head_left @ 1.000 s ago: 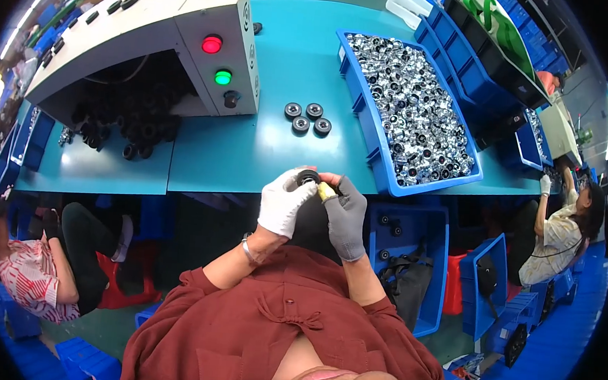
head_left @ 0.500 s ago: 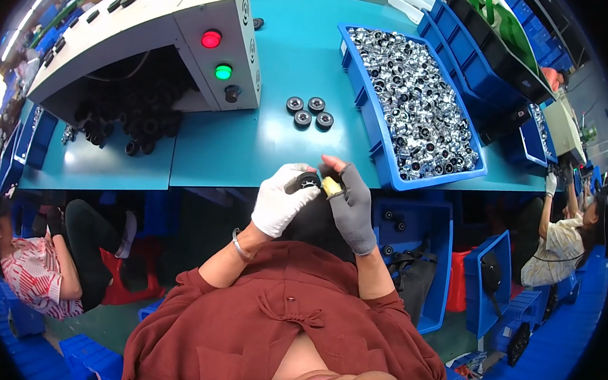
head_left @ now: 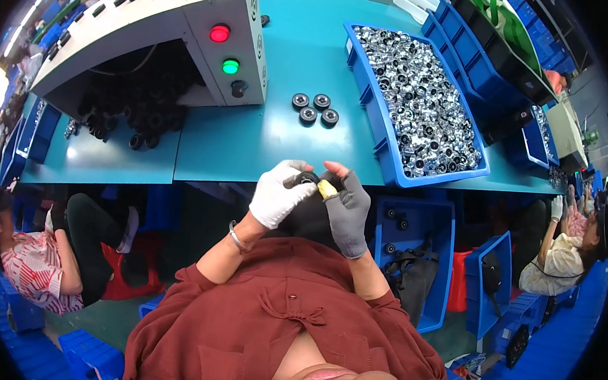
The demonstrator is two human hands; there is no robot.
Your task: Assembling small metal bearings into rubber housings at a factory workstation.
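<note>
A black wheel (head_left: 308, 179) with a pale hub is gripped by my left hand (head_left: 276, 194), in a white glove, its fingers closed round the rim. Close by on the right, my right hand (head_left: 348, 210) wears a grey glove with bare fingertips. Its forefinger and thumb are spread apart beside the wheel, and nothing shows between them. Yellow material (head_left: 327, 189) sits at its thumb tip; whether it is a wrap or a loose piece I cannot tell. Beyond both hands, several black wheels (head_left: 308, 116) stand grouped on the turquoise table (head_left: 279, 147).
A blue crate (head_left: 434, 173) of shiny clear-and-black parts lies at right. At left stands a cream machine (head_left: 220, 80) with red and green lights and dark wheels (head_left: 136, 140) in its opening. A blue bin (head_left: 442, 268) sits below the table edge. People work on both sides.
The view has shifted slightly. The wheel has tilted in my left hand, so its hub shows less. My right forefinger and thumb have moved a little around it.
</note>
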